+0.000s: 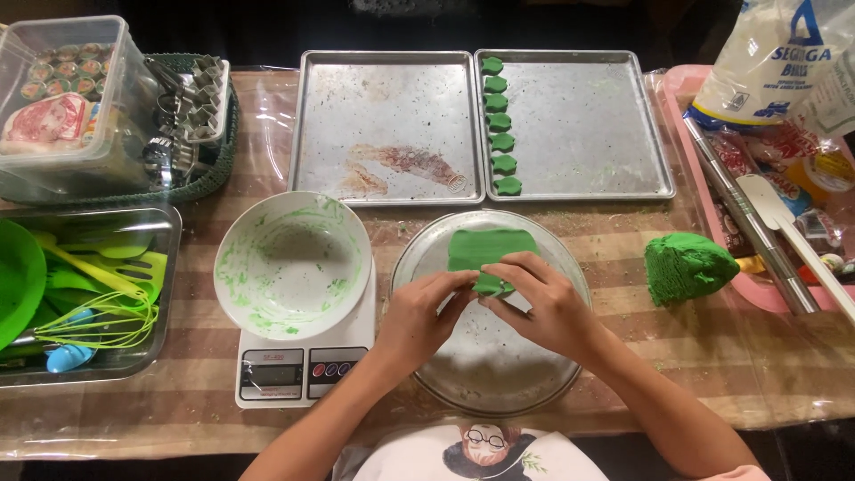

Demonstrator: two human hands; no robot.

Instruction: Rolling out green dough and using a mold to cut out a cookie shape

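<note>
Green dough sheet (490,254) looks soft, light, tear-prone; left hand (419,316) and right hand (543,303) fingers pinch its near edge, best lifted there with support underneath.

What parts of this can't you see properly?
All in the head view:
- Near edge of the green dough sheet: covered by the left hand and right hand.
- Scale top: hidden under the white bowl.
- Scale display: too small to read.
- Pink tray: cut off by the right edge.
- Green bowl: cut off by the left edge.
</note>
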